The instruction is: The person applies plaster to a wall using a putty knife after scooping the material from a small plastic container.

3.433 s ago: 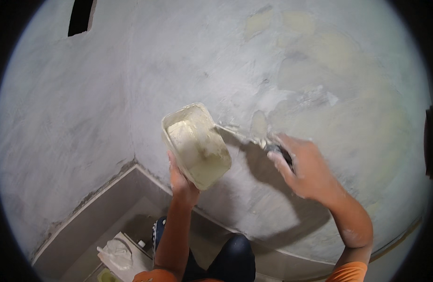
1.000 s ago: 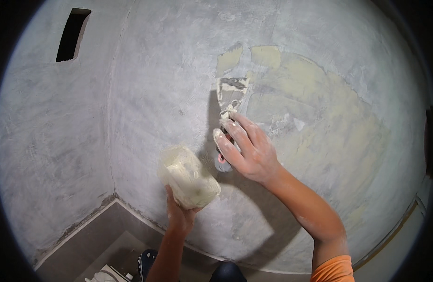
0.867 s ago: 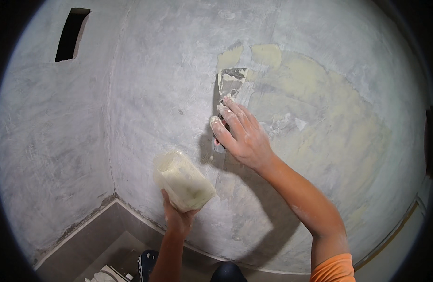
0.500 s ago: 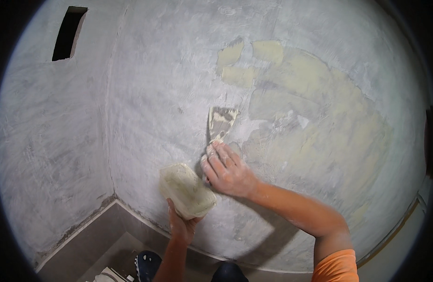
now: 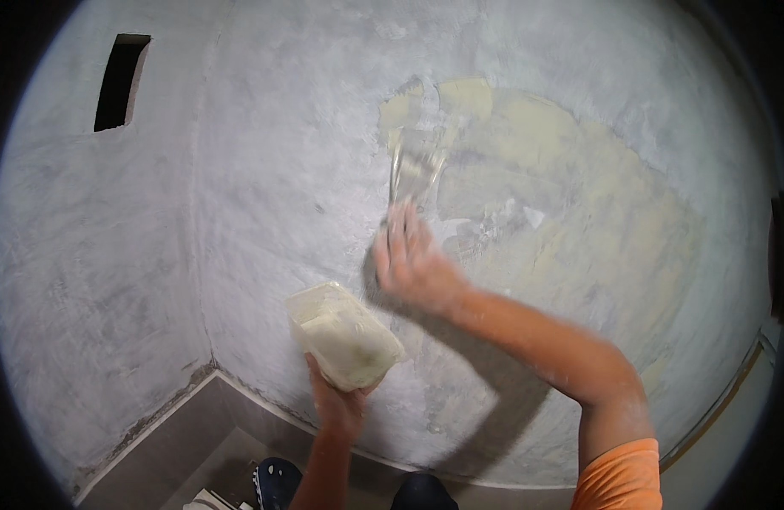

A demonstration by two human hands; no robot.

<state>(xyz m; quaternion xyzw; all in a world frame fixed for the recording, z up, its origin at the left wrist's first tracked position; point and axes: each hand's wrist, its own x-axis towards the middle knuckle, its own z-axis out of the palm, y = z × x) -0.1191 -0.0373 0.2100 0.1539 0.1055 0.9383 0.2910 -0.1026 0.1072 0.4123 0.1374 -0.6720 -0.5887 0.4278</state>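
Observation:
My left hand [image 5: 336,396] is wrapped under a translucent, putty-smeared rectangular container [image 5: 345,340] below the middle of the view. My right hand [image 5: 415,263], dusted white, grips a metal putty knife [image 5: 416,170] with its blade against the grey plastered wall. The handle is mostly hidden by my fingers and the blade is blurred by motion. Around and right of the blade, pale yellowish putty [image 5: 545,127] forms a broad, irregular patch on the wall.
A dark rectangular opening [image 5: 118,81] is in the left wall [image 5: 86,255]. A grey ledge [image 5: 167,433] runs along the bottom of the corner, near a shoe [image 5: 275,484] and a few small white items [image 5: 211,501]. A doorway edge [image 5: 715,408] shows at the right.
Since half a second ago, the knife and my right hand have moved up the wall. A new yellowish smear appeared below the top patches within the last second. The container shifted slightly.

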